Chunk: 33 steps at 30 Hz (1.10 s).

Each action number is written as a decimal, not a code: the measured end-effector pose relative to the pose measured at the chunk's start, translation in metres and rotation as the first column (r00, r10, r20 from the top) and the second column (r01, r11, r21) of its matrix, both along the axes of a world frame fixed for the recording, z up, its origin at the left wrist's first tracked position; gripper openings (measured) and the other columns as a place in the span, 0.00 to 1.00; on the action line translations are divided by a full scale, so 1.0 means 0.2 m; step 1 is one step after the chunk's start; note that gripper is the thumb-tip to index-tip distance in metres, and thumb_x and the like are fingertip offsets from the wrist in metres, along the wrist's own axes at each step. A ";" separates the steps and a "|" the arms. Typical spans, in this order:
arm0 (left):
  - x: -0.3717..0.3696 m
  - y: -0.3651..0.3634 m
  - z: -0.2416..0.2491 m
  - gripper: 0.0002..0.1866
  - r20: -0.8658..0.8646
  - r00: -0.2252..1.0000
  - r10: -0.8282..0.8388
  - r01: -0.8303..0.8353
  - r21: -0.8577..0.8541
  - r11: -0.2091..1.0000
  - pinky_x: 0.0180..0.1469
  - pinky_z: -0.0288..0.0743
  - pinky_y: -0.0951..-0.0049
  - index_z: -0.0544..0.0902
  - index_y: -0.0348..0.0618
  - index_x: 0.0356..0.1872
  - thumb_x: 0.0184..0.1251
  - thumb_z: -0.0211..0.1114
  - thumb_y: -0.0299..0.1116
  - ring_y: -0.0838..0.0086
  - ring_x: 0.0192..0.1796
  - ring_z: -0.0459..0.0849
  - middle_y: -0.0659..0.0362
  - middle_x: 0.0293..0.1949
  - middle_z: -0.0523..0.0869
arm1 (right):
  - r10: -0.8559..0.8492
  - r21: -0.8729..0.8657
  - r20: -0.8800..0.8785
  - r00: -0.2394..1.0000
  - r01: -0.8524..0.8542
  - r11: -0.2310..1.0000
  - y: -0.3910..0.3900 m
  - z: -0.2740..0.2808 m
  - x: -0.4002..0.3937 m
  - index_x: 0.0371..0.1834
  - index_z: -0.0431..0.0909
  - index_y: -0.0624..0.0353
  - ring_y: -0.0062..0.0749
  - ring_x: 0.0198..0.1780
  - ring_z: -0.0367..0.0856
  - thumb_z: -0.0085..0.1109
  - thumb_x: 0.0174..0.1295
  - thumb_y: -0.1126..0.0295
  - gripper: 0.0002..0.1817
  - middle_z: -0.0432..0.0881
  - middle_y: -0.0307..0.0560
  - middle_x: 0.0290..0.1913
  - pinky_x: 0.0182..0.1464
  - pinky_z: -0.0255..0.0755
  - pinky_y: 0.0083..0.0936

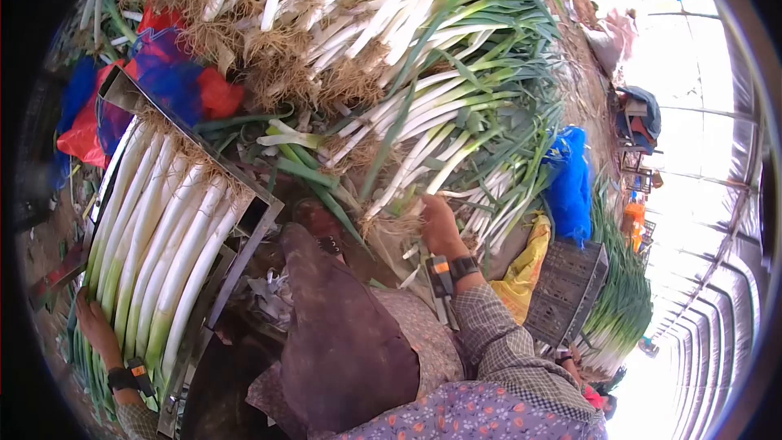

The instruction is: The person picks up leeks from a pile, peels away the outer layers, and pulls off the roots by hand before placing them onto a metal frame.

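My left hand (96, 330) lies along the green part of a row of leeks (163, 236), fingers stretched against the outer stalks. The leeks sit side by side in a metal frame (236, 265), roots toward its far edge. On the right, my right hand (441, 228) reaches to the near edge of a large heap of leeks (440, 106). Its fingers are curled by the root ends and appear closed on a leek, though the fingertips are partly hidden. Each wrist wears a dark strap with a small device.
Red and blue netting (175, 73) lies behind the frame. To the right are a blue net bundle (568, 183), a yellow sack (525, 265), a dark plastic crate (564, 289) and more leeks (615, 310). Another person's arm (570, 365) shows at lower right.
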<state>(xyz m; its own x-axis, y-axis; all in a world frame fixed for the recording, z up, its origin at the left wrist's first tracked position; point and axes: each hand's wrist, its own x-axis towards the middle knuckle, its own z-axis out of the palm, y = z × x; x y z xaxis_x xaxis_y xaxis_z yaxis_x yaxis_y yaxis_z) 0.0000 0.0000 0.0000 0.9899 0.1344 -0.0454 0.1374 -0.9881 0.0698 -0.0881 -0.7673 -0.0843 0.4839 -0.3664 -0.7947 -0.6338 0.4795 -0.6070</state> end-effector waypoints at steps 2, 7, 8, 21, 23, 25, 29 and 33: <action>0.00 0.00 0.05 0.23 -0.019 1.000 0.018 -0.019 -0.011 1.000 0.66 0.65 0.57 0.74 0.38 0.63 0.69 0.51 0.34 0.50 0.63 0.74 0.43 0.60 0.78 | -0.214 0.120 -0.111 0.970 0.227 0.966 0.03 0.06 0.00 0.50 0.68 0.61 0.37 0.35 0.79 0.53 0.69 0.52 0.22 0.81 0.45 0.38 0.40 0.77 0.40; -0.01 0.08 -0.13 0.22 0.105 0.994 0.012 -0.008 -0.038 0.999 0.65 0.67 0.58 0.75 0.37 0.61 0.68 0.52 0.31 0.51 0.63 0.75 0.44 0.60 0.78 | -0.097 0.075 0.565 0.819 0.066 0.995 -0.23 -0.12 0.19 0.43 0.72 0.57 0.35 0.37 0.79 0.47 0.73 0.61 0.11 0.79 0.43 0.36 0.43 0.75 0.33; -0.03 0.11 -0.19 0.21 0.164 0.984 -0.065 0.051 0.085 0.995 0.64 0.69 0.57 0.77 0.37 0.59 0.66 0.54 0.30 0.51 0.62 0.76 0.45 0.59 0.79 | -0.220 0.238 0.596 0.772 0.092 0.967 -0.15 0.06 0.31 0.46 0.74 0.57 0.35 0.41 0.80 0.45 0.74 0.61 0.13 0.81 0.43 0.39 0.47 0.76 0.33; -0.11 -0.44 0.25 0.16 0.449 0.834 0.321 -0.045 -0.525 0.850 0.62 0.69 0.61 0.80 0.40 0.48 0.58 0.58 0.20 0.53 0.55 0.77 0.50 0.49 0.80 | 0.603 -0.406 0.786 0.133 -0.625 0.667 1.64 1.39 0.95 0.65 0.69 0.64 0.26 0.42 0.79 0.56 0.66 0.76 0.23 0.81 0.43 0.43 0.49 0.76 0.25; -0.25 -0.49 0.27 0.11 0.353 0.816 0.458 -0.037 -0.759 0.650 0.52 0.75 0.68 0.82 0.39 0.43 0.61 0.56 0.19 0.64 0.46 0.84 0.53 0.41 0.85 | 0.794 -0.625 0.604 -0.070 -0.660 0.417 1.83 1.32 0.96 0.58 0.77 0.64 0.23 0.44 0.79 0.58 0.67 0.74 0.17 0.82 0.42 0.43 0.51 0.74 0.21; -0.43 -0.57 0.43 0.11 0.338 0.868 0.364 -0.006 -0.725 0.689 0.47 0.77 0.71 0.82 0.39 0.41 0.60 0.57 0.16 0.69 0.41 0.85 0.56 0.37 0.86 | 0.850 -0.863 0.354 -0.390 -0.486 0.136 1.92 1.06 0.98 0.62 0.77 0.59 0.34 0.46 0.81 0.57 0.68 0.71 0.19 0.84 0.45 0.44 0.54 0.74 0.28; -0.67 -0.64 0.61 0.13 0.358 0.905 0.228 0.060 -0.640 0.766 0.48 0.76 0.69 0.83 0.39 0.41 0.57 0.58 0.15 0.63 0.44 0.83 0.55 0.39 0.84 | 0.797 -0.975 -0.193 -0.572 0.017 -0.224 1.85 0.64 0.94 0.49 0.83 0.51 0.48 0.43 0.76 0.59 0.58 0.73 0.15 0.80 0.48 0.40 0.49 0.72 0.40; -0.66 -0.63 0.58 0.15 0.404 0.906 0.128 0.087 -0.471 0.878 0.56 0.73 0.60 0.82 0.43 0.46 0.56 0.64 0.20 0.58 0.55 0.78 0.54 0.48 0.82 | 0.816 -0.952 -0.251 -0.521 -0.021 -0.306 1.78 0.73 0.88 0.46 0.84 0.50 0.48 0.45 0.75 0.62 0.55 0.73 0.15 0.80 0.46 0.40 0.50 0.71 0.41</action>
<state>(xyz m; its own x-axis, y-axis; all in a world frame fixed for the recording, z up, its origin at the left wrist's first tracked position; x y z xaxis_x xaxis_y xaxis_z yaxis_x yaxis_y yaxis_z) -0.1317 -0.1261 0.1152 0.9270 0.2234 0.3013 0.0098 -0.8175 0.5759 0.0882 -0.4116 0.0613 0.4332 0.8971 0.0870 0.8384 -0.3657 -0.4042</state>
